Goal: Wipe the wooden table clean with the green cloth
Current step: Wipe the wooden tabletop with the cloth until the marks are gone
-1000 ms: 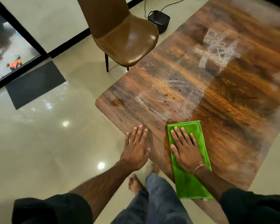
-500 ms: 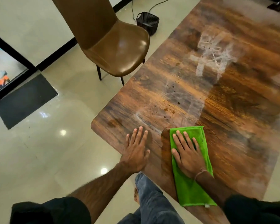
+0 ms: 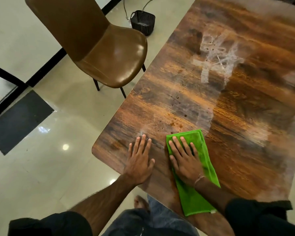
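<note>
The wooden table (image 3: 237, 116) fills the right of the head view, with white smears (image 3: 216, 55) farther back and brown crumbs (image 3: 174, 124) just beyond the cloth. A folded green cloth (image 3: 204, 160) lies on the near part of the table, its near end hanging over the edge. My right hand (image 3: 186, 160) presses flat on the cloth with straight, spread fingers. My left hand (image 3: 140, 160) rests flat on the bare wood to the left of the cloth, near the table's corner.
A brown leather chair (image 3: 106, 53) stands on the tiled floor at the table's left side. A small black basket (image 3: 142, 22) sits on the floor behind it. A dark mat (image 3: 17, 121) lies at the far left. My knee and bare foot (image 3: 140, 202) show below the table edge.
My right hand has slid the green cloth slightly forward, toward the crumbs. My left hand has stayed flat on the wood. The view has shifted closer over the table.
</note>
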